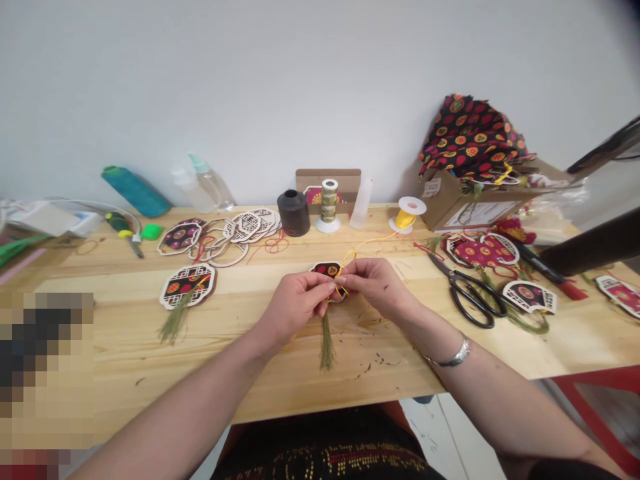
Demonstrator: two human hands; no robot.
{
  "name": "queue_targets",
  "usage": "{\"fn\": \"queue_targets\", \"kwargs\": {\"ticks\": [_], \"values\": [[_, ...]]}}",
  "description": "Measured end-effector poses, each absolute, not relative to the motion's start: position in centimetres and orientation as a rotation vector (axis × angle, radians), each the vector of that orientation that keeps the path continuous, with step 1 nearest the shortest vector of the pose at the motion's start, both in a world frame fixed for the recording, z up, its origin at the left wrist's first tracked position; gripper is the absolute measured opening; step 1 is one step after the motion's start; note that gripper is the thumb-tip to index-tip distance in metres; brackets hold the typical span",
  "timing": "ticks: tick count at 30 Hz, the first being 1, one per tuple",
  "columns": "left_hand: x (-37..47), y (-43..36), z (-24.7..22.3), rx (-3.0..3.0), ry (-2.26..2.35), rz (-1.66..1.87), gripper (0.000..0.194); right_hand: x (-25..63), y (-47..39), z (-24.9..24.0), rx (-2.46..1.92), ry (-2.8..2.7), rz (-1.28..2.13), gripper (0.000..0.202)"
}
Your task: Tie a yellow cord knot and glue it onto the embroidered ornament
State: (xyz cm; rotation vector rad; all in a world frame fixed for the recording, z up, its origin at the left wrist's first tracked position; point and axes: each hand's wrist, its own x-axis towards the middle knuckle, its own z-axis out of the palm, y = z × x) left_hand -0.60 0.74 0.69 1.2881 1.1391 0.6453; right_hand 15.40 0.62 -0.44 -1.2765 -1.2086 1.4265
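In the middle of the table my left hand (306, 293) and my right hand (375, 283) meet with pinched fingertips. Both are closed on a thin yellow cord (353, 253), which runs back to a white spool (406, 215). Just beneath the fingers lies a small ornament (327, 268) with black flowered fabric, partly hidden by my hands. From its near side an olive tassel (327, 343) hangs toward me. Another framed ornament (188, 287) with a green tassel rests to the left of my left hand. Black-handled scissors (473, 293) lie to the right of my right hand.
Wooden lattice frames (250, 227) pile up at back left, beside a black thread cone (293, 213) and a gold thread spool (329, 203). A teal thread cone (136, 191) lies farther left. At back right, a cardboard box (450, 200) holds patterned fabric, with finished-looking ornaments (483, 250) before it.
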Motion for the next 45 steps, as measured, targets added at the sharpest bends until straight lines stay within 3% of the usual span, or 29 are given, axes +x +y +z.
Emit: {"fn": "queue_targets", "kwargs": {"ticks": [11, 27, 34, 38, 45], "values": [[-0.7, 0.7, 1.0, 1.261, 1.159, 0.647, 0.020, 15.7, 0.7, -0.6, -1.322, -1.525, 1.245, 0.018], [-0.5, 0.9, 0.4, 1.160, 1.143, 0.669, 0.019, 15.5, 0.7, -0.6, -1.354, -1.543, 1.030, 0.014], [-0.4, 0.4, -0.2, 1.746, 1.168, 0.899, 0.009, 15.5, 0.7, -0.6, -1.286, -1.444, 1.159, 0.014], [-0.5, 0.1, -1.2, 2.214, 1.145, 1.059, 0.016, 15.4, 0.6, -0.5, -1.249, -1.390, 1.233, 0.016], [-0.7, 0.0, -1.9, 2.590, 1.160, 0.969, 0.020, 15.4, 0.7, -1.0, -1.286, -1.422, 1.211, 0.014]]}}
